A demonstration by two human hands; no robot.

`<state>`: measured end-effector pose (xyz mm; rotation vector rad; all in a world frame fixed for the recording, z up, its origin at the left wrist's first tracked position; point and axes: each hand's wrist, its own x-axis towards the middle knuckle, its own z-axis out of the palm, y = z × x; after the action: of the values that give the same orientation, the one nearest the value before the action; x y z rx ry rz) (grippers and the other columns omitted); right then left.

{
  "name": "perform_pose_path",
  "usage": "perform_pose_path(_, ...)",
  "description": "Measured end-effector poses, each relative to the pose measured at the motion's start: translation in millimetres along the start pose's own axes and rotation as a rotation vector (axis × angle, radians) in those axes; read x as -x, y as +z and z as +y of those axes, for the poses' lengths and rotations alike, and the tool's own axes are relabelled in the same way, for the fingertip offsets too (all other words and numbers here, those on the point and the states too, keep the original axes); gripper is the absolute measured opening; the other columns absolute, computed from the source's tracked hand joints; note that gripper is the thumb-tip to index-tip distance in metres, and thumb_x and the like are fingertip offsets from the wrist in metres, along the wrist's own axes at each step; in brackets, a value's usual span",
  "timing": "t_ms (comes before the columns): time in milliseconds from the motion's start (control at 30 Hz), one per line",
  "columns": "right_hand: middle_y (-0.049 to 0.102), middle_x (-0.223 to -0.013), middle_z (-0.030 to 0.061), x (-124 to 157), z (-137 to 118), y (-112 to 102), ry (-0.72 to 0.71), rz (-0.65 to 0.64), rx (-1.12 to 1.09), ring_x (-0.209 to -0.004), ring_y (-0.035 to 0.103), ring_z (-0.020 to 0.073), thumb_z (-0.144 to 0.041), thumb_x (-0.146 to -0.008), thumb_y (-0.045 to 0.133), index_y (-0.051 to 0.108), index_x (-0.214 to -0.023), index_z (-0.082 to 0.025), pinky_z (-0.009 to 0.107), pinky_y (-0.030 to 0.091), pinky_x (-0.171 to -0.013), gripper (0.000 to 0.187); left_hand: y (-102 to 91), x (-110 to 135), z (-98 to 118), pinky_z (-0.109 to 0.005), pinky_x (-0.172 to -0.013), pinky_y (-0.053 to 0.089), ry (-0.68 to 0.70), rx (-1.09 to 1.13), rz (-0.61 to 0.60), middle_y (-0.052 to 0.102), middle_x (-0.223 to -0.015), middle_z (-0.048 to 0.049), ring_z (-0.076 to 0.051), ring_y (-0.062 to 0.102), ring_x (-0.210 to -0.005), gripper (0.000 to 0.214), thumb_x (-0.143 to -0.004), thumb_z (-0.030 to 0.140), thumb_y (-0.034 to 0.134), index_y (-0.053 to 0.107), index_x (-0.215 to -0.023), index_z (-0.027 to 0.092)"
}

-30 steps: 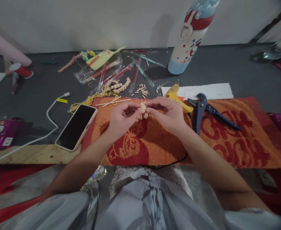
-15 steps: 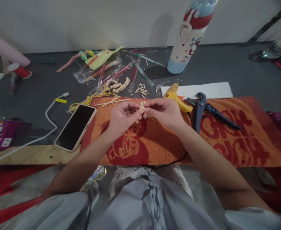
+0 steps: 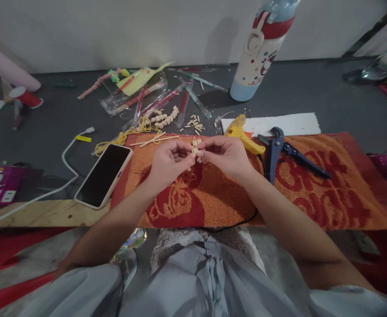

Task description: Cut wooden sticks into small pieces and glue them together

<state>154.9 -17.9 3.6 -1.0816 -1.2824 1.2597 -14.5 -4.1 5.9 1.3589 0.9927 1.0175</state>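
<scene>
Between my fingertips, over the orange and red towel (image 3: 226,193), is a small piece built of short pale wooden stick bits (image 3: 196,144). My left hand (image 3: 171,160) pinches it from the left, thumb and fingers bent around its edge. From the right, my right hand (image 3: 228,154) grips it between thumb and forefinger. The fingertips cover part of the piece. Just beyond my hands lie loose cut stick bits (image 3: 196,124) and joined strips of the same bits (image 3: 167,118). Two or so uncut thin sticks (image 3: 153,140) rest at the towel's far edge.
Right of my hands lie a yellow glue gun (image 3: 242,134) and a blue-handled cutter (image 3: 275,152). A white strip (image 3: 289,124) is behind them. A phone (image 3: 104,176) and yellow cord (image 3: 114,141) sit left. A tall bottle (image 3: 256,57) stands at the back, near plastic-wrapped sticks (image 3: 185,103).
The fingers have shifted slightly on the small wooden piece, and it looks a little turned between them. Everything else stays in place.
</scene>
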Motion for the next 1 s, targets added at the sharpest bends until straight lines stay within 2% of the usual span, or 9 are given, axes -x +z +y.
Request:
perform_pose_path(400,0.070,-0.073,0.0021,0.2,-1.0,1.3,0.019,-0.014,-0.054,-0.064,0.065,0.0119,-0.033,-0.065,0.084,0.072,-0.078,-0.016,0.029,0.058,-0.066,0.026,1.0,0.3,2.1,-0.016,-0.043,0.049,0.020,0.030,0.009,0.067,-0.065,0.0011,-0.006,0.059,-0.048,0.029,-0.063,0.027,0.081,0.060,-0.077,0.015)
perform_pose_path(567,0.070,-0.070,0.0015,-3.1,1.1,-4.5,-0.005,0.007,-0.041,-0.060,0.062,0.0109,-0.037,-0.064,0.084,0.072,-0.080,-0.015,0.027,0.055,-0.058,0.029,2.1,-2.4,4.3,-0.017,-0.042,0.047,-0.084,0.130,-0.041,0.065,-0.059,0.0011,-0.008,0.059,-0.048,0.026,-0.064,0.029,0.079,0.062,-0.076,0.014)
perform_pose_path(733,0.070,-0.072,0.0009,-3.6,1.9,-9.3,-0.114,0.060,0.018,-0.060,0.061,0.0104,-0.029,-0.071,0.078,0.073,-0.078,-0.017,0.027,0.054,-0.060,0.015,3.0,-3.5,6.8,-0.015,-0.041,0.044,-0.187,0.221,-0.060,0.065,-0.059,0.0015,-0.006,0.058,-0.047,0.029,-0.062,0.031,0.081,0.061,-0.074,0.014)
perform_pose_path(833,0.069,-0.071,0.0005,-2.0,1.9,-7.7,-0.174,0.064,0.055,-0.061,0.061,0.0103,-0.026,-0.072,0.077,0.072,-0.076,-0.017,0.027,0.053,-0.062,0.011,2.7,-3.2,9.1,-0.015,-0.040,0.043,-0.202,0.242,-0.069,0.064,-0.058,0.0016,-0.006,0.057,-0.046,0.031,-0.061,0.033,0.082,0.060,-0.072,0.013)
perform_pose_path(1000,0.069,-0.074,0.0012,-0.4,2.7,-5.2,-0.180,0.063,0.084,-0.066,0.063,0.0116,-0.029,-0.073,0.077,0.071,-0.077,-0.017,0.028,0.054,-0.066,0.014,2.4,-2.5,11.6,-0.015,-0.039,0.043,-0.208,0.242,-0.064,0.064,-0.058,0.0018,-0.006,0.057,-0.045,0.031,-0.061,0.032,0.083,0.061,-0.071,0.014)
